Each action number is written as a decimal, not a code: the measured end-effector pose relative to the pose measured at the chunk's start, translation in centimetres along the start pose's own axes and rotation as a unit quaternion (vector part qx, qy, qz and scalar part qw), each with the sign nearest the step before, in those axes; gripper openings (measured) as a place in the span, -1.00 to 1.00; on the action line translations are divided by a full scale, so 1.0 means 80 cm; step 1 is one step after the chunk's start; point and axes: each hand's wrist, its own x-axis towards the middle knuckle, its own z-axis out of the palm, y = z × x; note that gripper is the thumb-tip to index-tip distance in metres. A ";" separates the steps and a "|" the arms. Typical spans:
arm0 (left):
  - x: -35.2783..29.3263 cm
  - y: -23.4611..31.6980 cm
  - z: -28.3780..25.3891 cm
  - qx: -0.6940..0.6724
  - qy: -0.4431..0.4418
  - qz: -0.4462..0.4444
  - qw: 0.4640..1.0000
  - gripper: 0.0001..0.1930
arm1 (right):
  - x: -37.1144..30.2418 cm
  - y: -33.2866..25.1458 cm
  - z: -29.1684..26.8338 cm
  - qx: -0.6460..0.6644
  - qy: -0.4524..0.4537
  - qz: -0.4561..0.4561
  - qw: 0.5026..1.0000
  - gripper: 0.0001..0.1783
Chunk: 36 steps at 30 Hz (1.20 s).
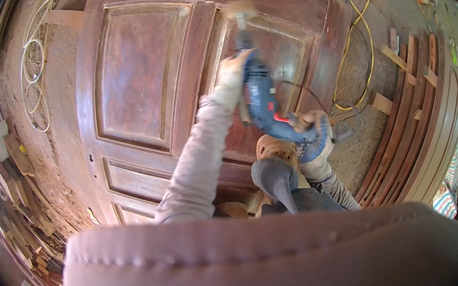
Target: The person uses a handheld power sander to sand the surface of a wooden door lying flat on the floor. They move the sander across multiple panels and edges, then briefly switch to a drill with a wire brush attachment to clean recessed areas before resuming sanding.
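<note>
A blue power drill (261, 99) is held in both of my hands over a reddish-brown panelled wooden door (180, 74) lying flat. My left hand (235, 65) grips the drill's front near the chuck. Around its rear handle, my right hand (318, 135) is closed in a glove. A round tan wheel (240, 9), smeared by motion, sits on the drill's tip at the upper edge of the door's right panel. Whether the wheel touches the wood I cannot tell. Below the drill, a brown shoe with holes (275, 147) rests on the door.
A yellow cable (359, 18) loops over the dirt floor beyond the door's right side. Long brown wooden boards (410, 126) are stacked at right. Scrap wood (25, 202) is piled at left, below a coiled white hose (33, 81). Brown stitched fabric (265, 253) covers the lower view.
</note>
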 end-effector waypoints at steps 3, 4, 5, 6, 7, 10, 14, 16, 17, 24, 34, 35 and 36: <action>-0.058 0.028 -0.083 -0.036 0.086 0.039 0.995 -0.69 | 0.052 -0.042 -0.021 -0.147 -0.275 0.060 0.948 -0.63; -0.080 0.037 -0.102 -0.032 0.071 0.082 0.994 -0.69 | 0.073 -0.057 -0.041 -0.222 -0.385 0.041 0.895 -0.52; -0.086 0.032 -0.147 0.012 0.117 0.064 0.991 -0.70 | 0.077 -0.048 -0.072 -0.300 -0.403 -0.051 0.863 -0.53; -0.100 0.028 -0.181 0.123 0.112 0.142 0.976 -0.70 | 0.099 -0.048 -0.088 -0.409 -0.480 0.052 0.775 -0.59; -0.112 0.026 -0.202 0.236 0.104 0.217 0.941 -0.70 | 0.124 -0.048 -0.080 -0.552 -0.419 0.112 0.712 -0.68; -0.140 0.012 -0.229 0.301 0.114 0.259 0.911 -0.69 | 0.212 0.005 -0.044 -0.513 -0.187 -0.184 0.817 -0.69; -0.127 -0.008 -0.221 0.047 0.089 0.134 0.986 -0.68 | 0.284 0.089 0.045 -0.664 -0.280 -0.198 0.665 -0.38; -0.137 -0.003 -0.219 0.076 0.142 0.136 0.978 -0.69 | 0.302 0.084 0.108 -0.668 -0.295 -0.197 0.654 -0.41; -0.136 -0.003 -0.218 0.088 0.161 0.130 0.974 -0.69 | 0.308 0.080 0.125 -0.676 -0.302 -0.190 0.645 -0.43; -0.143 0.015 -0.192 -0.022 0.175 0.065 0.982 -0.71 | 0.340 0.064 0.134 -0.696 -0.357 -0.258 0.567 -0.54; -0.134 0.001 -0.209 0.009 0.155 0.080 0.985 -0.70 | 0.326 0.063 0.084 -0.697 -0.359 -0.237 0.574 -0.51; -0.133 -0.002 -0.213 0.027 0.152 0.096 0.983 -0.69 | 0.321 0.063 0.076 -0.695 -0.358 -0.234 0.578 -0.50; -0.130 -0.005 -0.218 0.045 0.148 0.112 0.982 -0.68 | 0.319 0.063 0.065 -0.699 -0.363 -0.214 0.578 -0.49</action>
